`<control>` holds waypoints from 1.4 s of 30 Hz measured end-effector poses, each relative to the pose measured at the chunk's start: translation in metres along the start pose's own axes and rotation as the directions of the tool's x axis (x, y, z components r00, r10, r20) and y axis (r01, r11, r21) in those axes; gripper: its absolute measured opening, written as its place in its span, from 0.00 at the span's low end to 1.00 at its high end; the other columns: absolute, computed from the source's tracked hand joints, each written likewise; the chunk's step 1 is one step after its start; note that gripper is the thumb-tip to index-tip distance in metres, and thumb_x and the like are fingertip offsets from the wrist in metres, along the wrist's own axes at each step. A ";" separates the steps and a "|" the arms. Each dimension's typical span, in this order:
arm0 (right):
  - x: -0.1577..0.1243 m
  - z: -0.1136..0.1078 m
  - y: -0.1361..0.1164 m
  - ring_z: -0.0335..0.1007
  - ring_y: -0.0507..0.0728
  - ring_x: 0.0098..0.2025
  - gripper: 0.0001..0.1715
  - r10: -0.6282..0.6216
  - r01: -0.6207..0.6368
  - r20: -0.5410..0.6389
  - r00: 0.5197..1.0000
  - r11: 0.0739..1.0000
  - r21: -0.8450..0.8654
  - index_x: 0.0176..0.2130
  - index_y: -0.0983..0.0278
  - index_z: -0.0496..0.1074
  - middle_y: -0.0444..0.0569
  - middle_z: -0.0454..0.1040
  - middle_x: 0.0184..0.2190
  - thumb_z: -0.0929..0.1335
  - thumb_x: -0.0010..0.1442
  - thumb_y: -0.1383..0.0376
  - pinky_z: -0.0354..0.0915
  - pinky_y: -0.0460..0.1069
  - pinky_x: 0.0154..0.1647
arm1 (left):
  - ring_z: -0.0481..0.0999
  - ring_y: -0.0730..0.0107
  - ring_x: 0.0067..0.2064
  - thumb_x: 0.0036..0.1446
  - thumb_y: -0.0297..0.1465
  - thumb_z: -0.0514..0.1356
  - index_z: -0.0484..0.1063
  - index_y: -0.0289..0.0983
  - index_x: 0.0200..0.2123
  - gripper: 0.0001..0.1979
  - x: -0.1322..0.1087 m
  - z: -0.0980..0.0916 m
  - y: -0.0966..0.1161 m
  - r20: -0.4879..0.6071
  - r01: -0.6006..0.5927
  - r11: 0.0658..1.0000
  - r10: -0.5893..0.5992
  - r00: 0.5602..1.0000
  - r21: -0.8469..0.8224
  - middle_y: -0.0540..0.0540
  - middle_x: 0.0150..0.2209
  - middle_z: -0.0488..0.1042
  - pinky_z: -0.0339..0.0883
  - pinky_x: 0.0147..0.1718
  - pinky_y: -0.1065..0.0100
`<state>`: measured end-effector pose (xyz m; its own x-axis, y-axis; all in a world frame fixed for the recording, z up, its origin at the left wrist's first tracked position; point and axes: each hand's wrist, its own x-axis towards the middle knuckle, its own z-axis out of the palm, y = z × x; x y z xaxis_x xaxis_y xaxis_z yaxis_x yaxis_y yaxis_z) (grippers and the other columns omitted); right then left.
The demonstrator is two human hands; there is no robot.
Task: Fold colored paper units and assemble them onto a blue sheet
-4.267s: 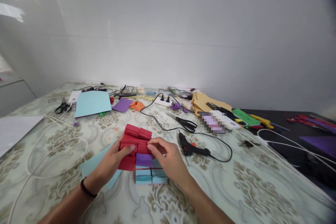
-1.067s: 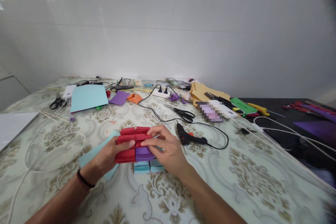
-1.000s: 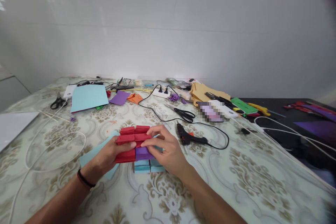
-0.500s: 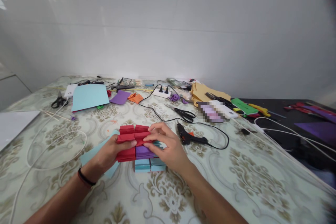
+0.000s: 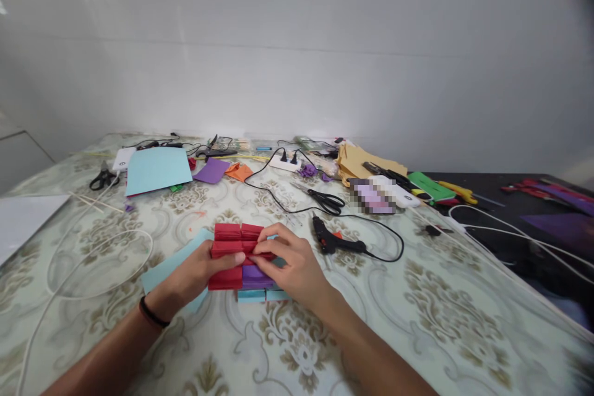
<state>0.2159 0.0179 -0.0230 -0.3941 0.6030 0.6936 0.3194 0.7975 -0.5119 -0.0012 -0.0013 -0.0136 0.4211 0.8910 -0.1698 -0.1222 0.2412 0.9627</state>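
Observation:
A block of folded red paper pieces [image 5: 227, 278] is between my hands, with a purple folded piece [image 5: 257, 277] joined at its lower right. My left hand [image 5: 208, 263] grips the red paper from the left, its thumb lying across the front. From the right, my right hand [image 5: 290, 260] pinches at the red paper near the middle, fingertips close together. Its fingers hide part of the block's right side. Light blue folded pieces [image 5: 252, 296] show just below the purple one. Beneath my left hand, a light blue sheet [image 5: 160, 272] lies on the patterned tablecloth [image 5: 223, 352].
A black glue gun [image 5: 338, 241] lies right of my hands, its cord running to a white power strip [image 5: 285, 163]. Black scissors [image 5: 327, 201] lie behind it. Paper sheets [image 5: 158, 170], a pixelated phone [image 5: 374, 196] and yellow paper [image 5: 359, 164] are farther back. White cables [image 5: 99, 241] loop at left.
The red paper block has tilted slightly, showing more of its upper row and less of the light blue pieces below. My right fingertips have shifted a little left along it.

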 end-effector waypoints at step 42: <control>0.007 0.006 -0.005 0.70 0.55 0.38 0.21 0.536 -0.592 0.297 0.790 0.543 0.595 0.39 0.61 0.71 0.43 0.74 0.35 0.77 0.58 0.51 0.64 0.49 0.42 | 0.81 0.44 0.56 0.57 0.33 0.70 0.85 0.38 0.51 0.18 -0.004 0.006 0.012 -0.138 -0.104 0.992 0.113 0.984 0.075 0.44 0.52 0.85 0.72 0.59 0.54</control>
<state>0.2063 0.0188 -0.0188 -0.3967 0.9097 0.1229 -0.1064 0.0875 -0.9905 0.0013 -0.0046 0.0003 0.2760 0.9572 -0.0869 -0.0970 0.1177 0.9883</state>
